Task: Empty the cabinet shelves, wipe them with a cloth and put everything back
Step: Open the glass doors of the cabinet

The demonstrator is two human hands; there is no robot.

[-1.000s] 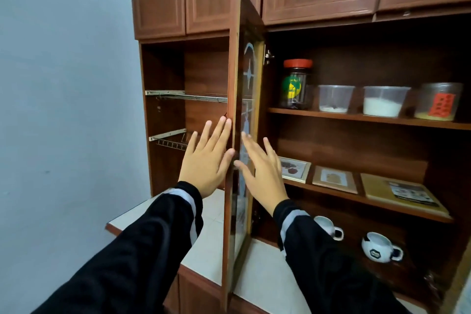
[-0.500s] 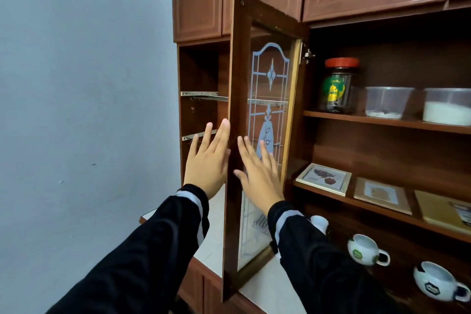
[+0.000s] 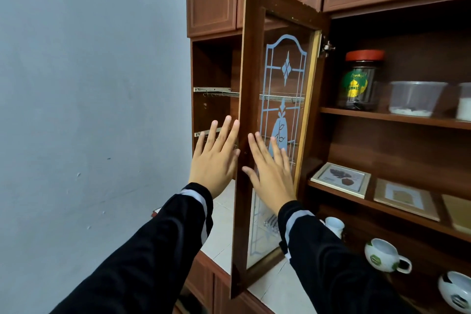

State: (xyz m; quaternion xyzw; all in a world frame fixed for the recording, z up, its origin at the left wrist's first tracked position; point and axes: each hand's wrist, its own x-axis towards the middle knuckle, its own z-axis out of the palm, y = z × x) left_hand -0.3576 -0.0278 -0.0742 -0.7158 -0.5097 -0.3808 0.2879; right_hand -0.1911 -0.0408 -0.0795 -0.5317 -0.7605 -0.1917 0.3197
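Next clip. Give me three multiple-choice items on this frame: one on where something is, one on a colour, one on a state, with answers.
1. Which shelf holds the jar? A. upper B. middle C. lowest
2. What colour is the jar's lid? A. blue B. red C. white
3. How are the left hand and right hand? A. gripping a cloth B. flat, fingers straight, holding nothing C. clenched in fists
Answers: 1 A, it stands on the upper shelf left of the clear tub; 2 B, the lid is plainly red; 3 B, both are spread open by the glass door's edge.
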